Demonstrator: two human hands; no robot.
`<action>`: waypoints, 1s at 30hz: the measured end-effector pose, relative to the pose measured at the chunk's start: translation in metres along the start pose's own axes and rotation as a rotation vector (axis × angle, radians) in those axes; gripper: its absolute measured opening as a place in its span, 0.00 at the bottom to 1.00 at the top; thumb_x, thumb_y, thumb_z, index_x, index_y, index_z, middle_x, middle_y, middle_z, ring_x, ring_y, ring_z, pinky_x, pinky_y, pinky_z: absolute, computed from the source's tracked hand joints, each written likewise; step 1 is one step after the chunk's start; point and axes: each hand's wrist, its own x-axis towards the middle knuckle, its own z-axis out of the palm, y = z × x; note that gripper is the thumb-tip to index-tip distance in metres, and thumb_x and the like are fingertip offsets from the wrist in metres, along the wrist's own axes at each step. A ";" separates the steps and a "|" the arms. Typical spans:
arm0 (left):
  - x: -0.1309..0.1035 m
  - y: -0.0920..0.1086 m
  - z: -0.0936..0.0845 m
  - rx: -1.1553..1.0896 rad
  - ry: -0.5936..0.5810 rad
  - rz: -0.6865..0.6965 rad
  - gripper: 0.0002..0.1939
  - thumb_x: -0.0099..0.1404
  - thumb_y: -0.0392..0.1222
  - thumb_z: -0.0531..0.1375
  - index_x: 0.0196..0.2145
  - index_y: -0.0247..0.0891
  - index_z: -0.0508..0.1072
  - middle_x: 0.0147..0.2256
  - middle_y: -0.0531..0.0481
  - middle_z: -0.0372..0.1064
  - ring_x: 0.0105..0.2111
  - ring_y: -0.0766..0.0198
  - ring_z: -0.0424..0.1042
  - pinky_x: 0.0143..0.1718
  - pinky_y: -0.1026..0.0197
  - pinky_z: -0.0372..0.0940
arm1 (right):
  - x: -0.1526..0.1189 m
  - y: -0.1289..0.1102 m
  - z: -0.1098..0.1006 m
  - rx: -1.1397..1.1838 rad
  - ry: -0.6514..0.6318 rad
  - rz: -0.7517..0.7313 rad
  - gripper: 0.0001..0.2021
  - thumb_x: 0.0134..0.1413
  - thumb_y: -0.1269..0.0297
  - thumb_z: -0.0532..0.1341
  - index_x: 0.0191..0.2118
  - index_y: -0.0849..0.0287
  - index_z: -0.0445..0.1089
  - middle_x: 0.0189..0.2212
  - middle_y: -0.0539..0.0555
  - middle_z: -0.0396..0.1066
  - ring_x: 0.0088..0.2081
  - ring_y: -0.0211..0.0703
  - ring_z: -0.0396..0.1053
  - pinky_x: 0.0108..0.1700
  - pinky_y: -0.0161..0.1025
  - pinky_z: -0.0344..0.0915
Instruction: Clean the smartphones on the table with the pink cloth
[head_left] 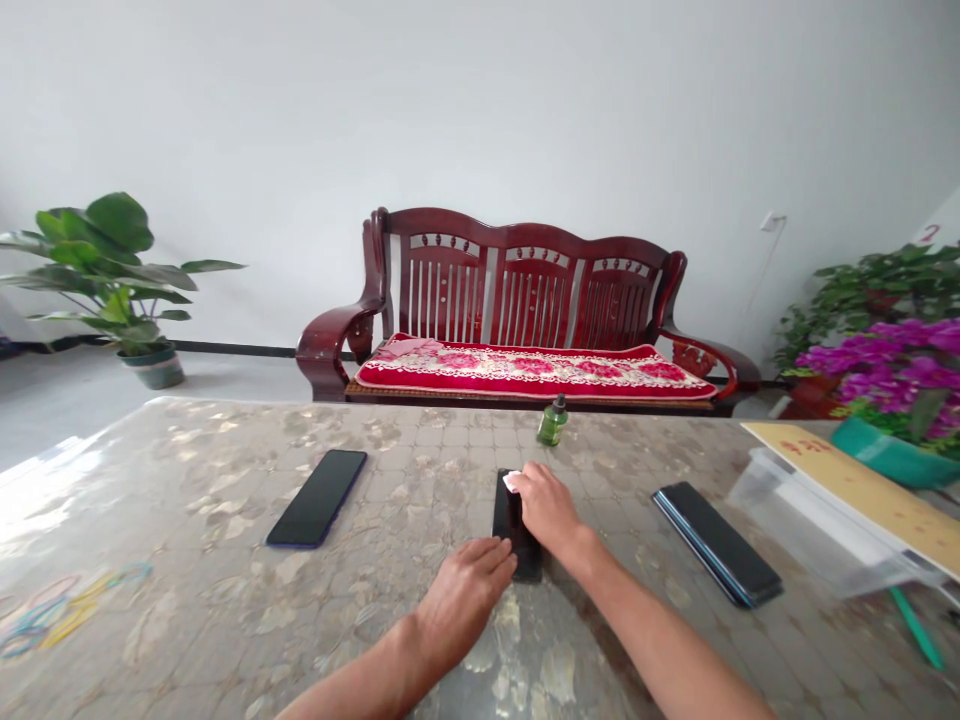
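Observation:
A dark smartphone point(529, 563) lies flat on the patterned tabletop in front of me, partly covered by both hands. Small and white, a folded wipe point(511, 482) pokes out from the fingertips of my right hand point(551, 508), which presses it onto the upper part of the screen. Over the phone's lower left edge rests my left hand point(471, 588), fingers stretched out and lying flat; its thumb is hidden. Just beyond the phone stands a green bottle point(552, 424) with a black dropper-like top.
Another phone point(319, 498) lies to the left, and a stack of phones point(718, 545) to the right. Coloured rubber bands point(64, 612) lie at far left. A clear plastic box point(799, 520) sits under a tan booklet point(862, 485). A wooden bench point(536, 300) stands behind the table.

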 end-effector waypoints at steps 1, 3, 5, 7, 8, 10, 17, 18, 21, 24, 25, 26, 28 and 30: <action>-0.001 0.000 0.000 0.004 0.004 0.003 0.13 0.67 0.30 0.55 0.48 0.34 0.72 0.49 0.42 0.74 0.49 0.55 0.73 0.51 0.56 0.69 | 0.004 0.002 0.001 0.003 0.005 0.004 0.14 0.64 0.59 0.59 0.52 0.58 0.68 0.50 0.57 0.68 0.47 0.45 0.69 0.48 0.47 0.69; -0.001 -0.001 -0.001 0.010 0.016 0.013 0.13 0.68 0.30 0.54 0.48 0.35 0.72 0.48 0.42 0.74 0.49 0.56 0.73 0.50 0.56 0.70 | 0.004 0.003 0.004 0.011 0.012 0.005 0.16 0.63 0.57 0.59 0.53 0.58 0.66 0.52 0.57 0.67 0.47 0.46 0.69 0.48 0.49 0.69; 0.000 -0.002 -0.003 0.011 0.034 0.021 0.13 0.68 0.30 0.53 0.47 0.35 0.72 0.48 0.43 0.75 0.48 0.56 0.73 0.49 0.56 0.70 | -0.006 0.002 0.006 0.021 0.018 -0.001 0.09 0.64 0.64 0.58 0.47 0.58 0.70 0.46 0.56 0.69 0.45 0.43 0.69 0.48 0.42 0.68; 0.000 -0.003 -0.003 -0.001 0.051 0.023 0.13 0.69 0.30 0.52 0.46 0.36 0.73 0.46 0.44 0.75 0.47 0.56 0.74 0.48 0.56 0.71 | -0.021 -0.002 0.008 0.042 0.035 -0.039 0.08 0.62 0.73 0.56 0.41 0.57 0.72 0.41 0.55 0.70 0.44 0.41 0.67 0.46 0.37 0.65; 0.001 -0.003 -0.003 -0.009 0.060 0.025 0.12 0.69 0.31 0.52 0.45 0.37 0.73 0.46 0.44 0.76 0.47 0.56 0.74 0.48 0.56 0.71 | -0.028 -0.004 0.009 0.054 0.049 -0.065 0.10 0.61 0.75 0.56 0.40 0.57 0.72 0.39 0.54 0.70 0.43 0.42 0.66 0.46 0.35 0.64; 0.001 -0.004 -0.003 -0.028 0.093 0.035 0.12 0.70 0.31 0.52 0.44 0.37 0.74 0.44 0.45 0.76 0.46 0.56 0.75 0.47 0.56 0.71 | -0.041 -0.008 0.010 0.074 0.085 -0.101 0.10 0.61 0.76 0.55 0.41 0.57 0.71 0.39 0.54 0.69 0.43 0.43 0.65 0.45 0.36 0.62; 0.002 -0.008 -0.015 -0.207 0.241 -0.051 0.09 0.70 0.35 0.53 0.37 0.40 0.74 0.37 0.50 0.77 0.37 0.61 0.76 0.41 0.58 0.70 | -0.054 -0.008 0.023 0.109 0.233 -0.078 0.10 0.63 0.74 0.54 0.42 0.55 0.71 0.38 0.54 0.69 0.41 0.44 0.64 0.43 0.37 0.60; 0.003 -0.010 -0.018 -0.224 0.250 -0.085 0.09 0.69 0.35 0.54 0.37 0.40 0.74 0.37 0.50 0.77 0.36 0.62 0.75 0.42 0.58 0.69 | -0.055 -0.007 0.025 0.109 0.249 -0.090 0.10 0.63 0.74 0.54 0.42 0.55 0.71 0.38 0.54 0.69 0.41 0.44 0.63 0.43 0.37 0.59; 0.011 -0.024 -0.027 -0.196 0.220 -0.155 0.12 0.68 0.31 0.52 0.42 0.41 0.74 0.42 0.48 0.76 0.42 0.60 0.74 0.47 0.55 0.67 | -0.057 -0.004 0.026 0.102 0.275 -0.130 0.09 0.63 0.74 0.54 0.40 0.56 0.70 0.37 0.54 0.68 0.40 0.44 0.62 0.42 0.37 0.58; 0.028 -0.044 -0.032 -0.097 0.098 -0.131 0.23 0.63 0.24 0.50 0.51 0.40 0.71 0.52 0.45 0.71 0.52 0.57 0.69 0.53 0.52 0.64 | -0.058 -0.003 0.024 0.096 0.275 -0.159 0.08 0.62 0.75 0.55 0.38 0.57 0.70 0.36 0.53 0.68 0.38 0.43 0.62 0.42 0.37 0.59; 0.036 -0.050 -0.033 -0.063 0.049 -0.096 0.26 0.61 0.23 0.50 0.54 0.39 0.70 0.55 0.43 0.69 0.55 0.56 0.66 0.55 0.52 0.63 | -0.058 -0.003 0.023 0.096 0.273 -0.166 0.08 0.62 0.75 0.55 0.39 0.57 0.70 0.37 0.53 0.68 0.38 0.43 0.62 0.42 0.37 0.59; 0.044 -0.056 -0.035 -0.029 -0.014 -0.054 0.29 0.59 0.21 0.50 0.56 0.39 0.67 0.59 0.42 0.65 0.59 0.55 0.63 0.57 0.51 0.60 | -0.057 -0.002 0.023 0.098 0.271 -0.173 0.09 0.61 0.75 0.55 0.39 0.57 0.70 0.37 0.53 0.68 0.38 0.43 0.62 0.42 0.37 0.59; 0.063 -0.063 -0.036 0.019 -0.164 0.060 0.36 0.56 0.20 0.53 0.60 0.41 0.62 0.64 0.43 0.56 0.63 0.54 0.56 0.60 0.51 0.57 | -0.056 -0.002 0.024 0.109 0.274 -0.186 0.10 0.61 0.76 0.55 0.41 0.57 0.70 0.38 0.54 0.69 0.39 0.43 0.63 0.43 0.38 0.59; 0.081 -0.067 -0.037 0.050 -0.306 0.182 0.38 0.56 0.22 0.56 0.62 0.43 0.59 0.66 0.43 0.52 0.65 0.53 0.53 0.61 0.52 0.55 | -0.056 -0.001 0.025 0.132 0.282 -0.194 0.10 0.62 0.76 0.54 0.42 0.57 0.70 0.39 0.54 0.69 0.40 0.43 0.63 0.44 0.38 0.59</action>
